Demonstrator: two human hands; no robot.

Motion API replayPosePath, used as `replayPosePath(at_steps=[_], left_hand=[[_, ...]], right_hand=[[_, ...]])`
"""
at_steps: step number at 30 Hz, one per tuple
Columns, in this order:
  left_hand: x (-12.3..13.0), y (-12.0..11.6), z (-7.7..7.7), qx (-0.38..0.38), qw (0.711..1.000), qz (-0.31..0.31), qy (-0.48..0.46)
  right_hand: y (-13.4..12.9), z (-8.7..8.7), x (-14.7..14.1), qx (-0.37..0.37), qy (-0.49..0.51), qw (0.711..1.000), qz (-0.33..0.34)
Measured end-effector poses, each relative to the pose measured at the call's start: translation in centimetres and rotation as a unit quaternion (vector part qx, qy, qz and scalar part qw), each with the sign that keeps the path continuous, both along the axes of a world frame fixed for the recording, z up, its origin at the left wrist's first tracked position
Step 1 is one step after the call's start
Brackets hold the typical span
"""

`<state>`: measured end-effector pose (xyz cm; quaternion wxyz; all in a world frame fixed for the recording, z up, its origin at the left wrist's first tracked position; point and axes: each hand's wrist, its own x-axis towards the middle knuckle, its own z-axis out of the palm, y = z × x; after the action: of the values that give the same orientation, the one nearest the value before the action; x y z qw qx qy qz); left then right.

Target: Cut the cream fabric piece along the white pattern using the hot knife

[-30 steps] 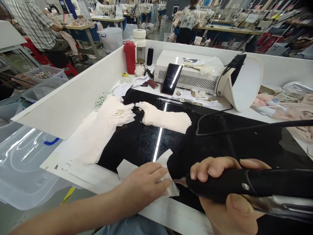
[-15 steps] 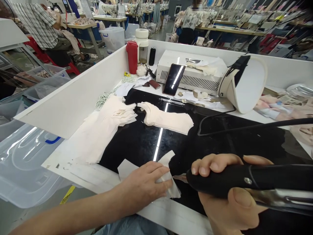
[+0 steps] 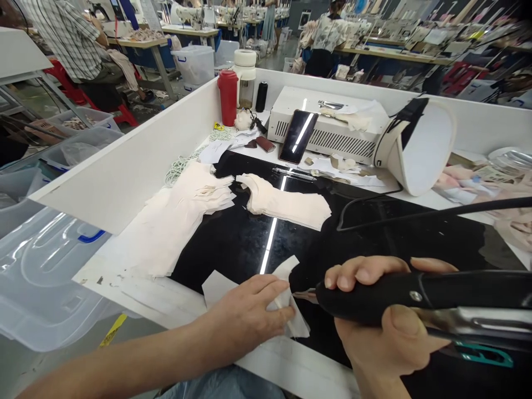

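Head view, bench and contents. Left hand (image 3: 255,310): fingers curled over, thumb pinching a white piece (image 3: 301,322); the number of layers cannot be told. White piece: on the black sheet (image 3: 233,244), close to the front edge of the bench (image 3: 286,363), corners showing on either side of the hand. Right hand (image 3: 374,349): gripping a black tool (image 3: 369,302), its metal tip (image 3: 306,296) pointing at the white piece; whether they touch is unclear. Beneath the tool: a teal loop (image 3: 484,354).

Edges: white wall (image 3: 120,172) raised along the left side; back panel (image 3: 477,119) across the rear. Left pile (image 3: 178,216) lies inside the wall, overlapping the sheet's left edge. Small stack (image 3: 291,205): pale, wholly on the sheet, well apart from both hands.

Room: open black surface between small stack and left hand, continuing rightward. Cable (image 3: 415,218) crosses the right part, above the right hand. Phone (image 3: 298,136) leans on the vented box (image 3: 341,145); cone shade (image 3: 430,149) beside it.
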<state>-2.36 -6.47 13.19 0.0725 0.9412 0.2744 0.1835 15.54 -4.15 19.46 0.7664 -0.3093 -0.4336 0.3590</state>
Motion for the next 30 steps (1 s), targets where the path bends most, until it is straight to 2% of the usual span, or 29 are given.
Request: replayPosePath(at_steps=[10, 19, 24, 27, 30], left_hand=[[0.3, -0.2, 0.3, 0.038, 0.999, 0.003, 0.008], [0.3, -0.4, 0.2, 0.018, 1.0, 0.009, 0.016], [0.3, -0.3, -0.3, 0.022, 1.0, 0.013, 0.011], [0.6, -1.1, -0.8, 0.031, 0.999, 0.024, 0.017], [1.0, -2.6, -0.6, 0.037, 0.998, 0.042, 0.032]], right_hand=[[0.1, -0.1, -0.3, 0.002, -0.007, 1.0, -0.021], [0.1, -0.2, -0.3, 0.009, 0.002, 1.0, -0.009], [0.1, -0.4, -0.6, 0.009, -0.006, 1.0, -0.025], [0.0, -0.3, -0.4, 0.011, -0.021, 0.999, -0.024], [-0.2, -0.3, 0.2, 0.011, -0.027, 1.0, 0.006]])
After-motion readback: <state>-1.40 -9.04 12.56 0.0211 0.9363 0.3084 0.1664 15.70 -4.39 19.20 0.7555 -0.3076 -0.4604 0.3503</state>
